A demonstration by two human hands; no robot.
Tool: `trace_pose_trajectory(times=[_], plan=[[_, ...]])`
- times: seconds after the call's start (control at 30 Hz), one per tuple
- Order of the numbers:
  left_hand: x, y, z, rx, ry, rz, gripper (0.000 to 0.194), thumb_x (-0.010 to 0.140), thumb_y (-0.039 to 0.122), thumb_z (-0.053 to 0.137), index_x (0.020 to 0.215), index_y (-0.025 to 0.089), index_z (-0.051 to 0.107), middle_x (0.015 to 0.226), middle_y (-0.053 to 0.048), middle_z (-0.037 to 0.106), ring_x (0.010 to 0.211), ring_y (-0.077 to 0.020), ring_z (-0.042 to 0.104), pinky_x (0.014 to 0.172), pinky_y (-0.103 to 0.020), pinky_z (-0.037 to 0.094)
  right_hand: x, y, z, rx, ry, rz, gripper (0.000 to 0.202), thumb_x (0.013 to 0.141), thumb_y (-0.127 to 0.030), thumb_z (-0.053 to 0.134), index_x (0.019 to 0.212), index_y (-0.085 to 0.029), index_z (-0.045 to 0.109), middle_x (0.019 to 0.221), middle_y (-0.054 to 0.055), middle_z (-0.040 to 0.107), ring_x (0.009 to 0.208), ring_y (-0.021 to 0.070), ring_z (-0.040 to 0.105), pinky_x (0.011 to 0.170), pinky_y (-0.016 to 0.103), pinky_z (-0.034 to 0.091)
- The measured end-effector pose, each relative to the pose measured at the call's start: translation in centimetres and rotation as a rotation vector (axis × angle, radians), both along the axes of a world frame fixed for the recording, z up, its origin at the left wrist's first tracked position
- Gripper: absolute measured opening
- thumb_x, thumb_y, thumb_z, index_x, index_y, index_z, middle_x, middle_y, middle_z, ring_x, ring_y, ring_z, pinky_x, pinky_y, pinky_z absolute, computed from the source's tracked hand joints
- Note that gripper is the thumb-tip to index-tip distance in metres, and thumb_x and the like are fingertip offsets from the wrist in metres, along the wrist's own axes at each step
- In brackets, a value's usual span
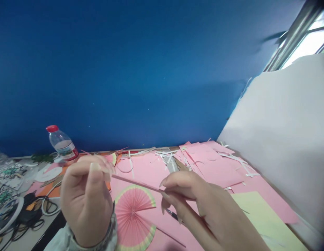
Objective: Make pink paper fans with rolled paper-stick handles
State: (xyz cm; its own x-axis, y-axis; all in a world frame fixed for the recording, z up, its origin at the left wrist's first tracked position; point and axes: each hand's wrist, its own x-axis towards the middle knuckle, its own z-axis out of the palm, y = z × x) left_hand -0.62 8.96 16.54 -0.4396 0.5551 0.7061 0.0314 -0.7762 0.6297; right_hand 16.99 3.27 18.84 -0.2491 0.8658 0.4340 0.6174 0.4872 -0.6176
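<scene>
A narrow pink folded paper strip (137, 182) spans the space between my two hands, held above the table. My left hand (88, 198) is closed, its thumb and fingertips pinched at the strip's left end. The thumb and index finger of my right hand (201, 205) pinch the other end. Under the right fingers a slim dark pen-like tool (172, 214) with a metallic tip shows; most of it is hidden by the hand. Below the strip lies a round pleated paper fan (134, 212), pink with a yellow-green rim and a gap on its right side.
Pink paper sheets (211, 164) and white paper offcuts (168, 155) cover the back and right. A pale yellow sheet (266, 219) lies at front right. A red-capped bottle (62, 143) leans at the back left, near tangled cables (28, 212). A blue wall (151, 69) rises behind.
</scene>
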Motion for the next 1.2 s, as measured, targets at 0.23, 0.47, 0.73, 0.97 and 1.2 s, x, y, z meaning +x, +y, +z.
trace_pose_trajectory(times=[0.23, 0.47, 0.73, 0.97, 1.2], plan=[[-1.5, -0.1, -0.6, 0.057, 0.266, -0.332, 0.034, 0.075, 0.052, 0.062, 0.091, 0.021, 0.065, 0.074, -0.005, 0.052, 0.068, -0.0222, 0.048, 0.062, -0.039, 0.04, 0.3, 0.3, -0.2, 0.064, 0.093, 0.079, 0.022, 0.087, -0.013, 0.052, 0.099, -0.031, 0.054, 0.072, -0.007, 0.066, 0.061, 0.0106, 0.064, 0.047, 0.015, 0.049], [-0.5, -1.1, -1.2, -0.141, 0.509, -0.66, 0.022, 0.078, 0.018, 0.068, 0.098, 0.028, 0.065, 0.079, -0.001, 0.065, 0.075, -0.0172, 0.057, 0.067, -0.029, 0.049, -0.2, 0.0, -0.1, -0.117, 0.333, 0.15, 0.016, 0.089, -0.015, 0.052, 0.099, -0.027, 0.054, 0.073, -0.004, 0.069, 0.062, 0.0111, 0.069, 0.043, 0.014, 0.048], [0.0, -1.3, -0.9, -0.111, 0.472, -0.623, 0.011, 0.081, 0.016, 0.066, 0.086, 0.026, 0.066, 0.073, 0.003, 0.068, 0.069, -0.0133, 0.057, 0.066, -0.027, 0.049, -0.2, 0.5, -0.2, -0.266, 0.402, 0.194, 0.011, 0.091, -0.02, 0.05, 0.101, -0.027, 0.05, 0.065, -0.006, 0.068, 0.057, 0.0102, 0.065, 0.043, 0.015, 0.046], [0.1, -1.1, -1.4, -0.085, 0.465, -0.616, 0.015, 0.083, 0.012, 0.063, 0.089, 0.026, 0.065, 0.073, 0.002, 0.067, 0.07, -0.0145, 0.057, 0.068, -0.03, 0.048, -0.1, 1.3, -0.4, -0.567, 0.584, 0.285, 0.015, 0.092, -0.034, 0.052, 0.104, -0.025, 0.048, 0.061, -0.005, 0.063, 0.048, 0.0076, 0.052, 0.041, 0.014, 0.039], [0.3, -1.0, -1.4, -0.103, 0.401, -0.636, 0.01, 0.083, 0.014, 0.063, 0.085, 0.024, 0.064, 0.071, 0.002, 0.064, 0.069, -0.0136, 0.055, 0.069, -0.029, 0.045, 0.1, 2.2, 0.5, -0.759, 0.593, 0.362, 0.021, 0.092, -0.038, 0.053, 0.105, -0.024, 0.045, 0.063, -0.004, 0.062, 0.051, 0.0058, 0.048, 0.045, 0.014, 0.037]])
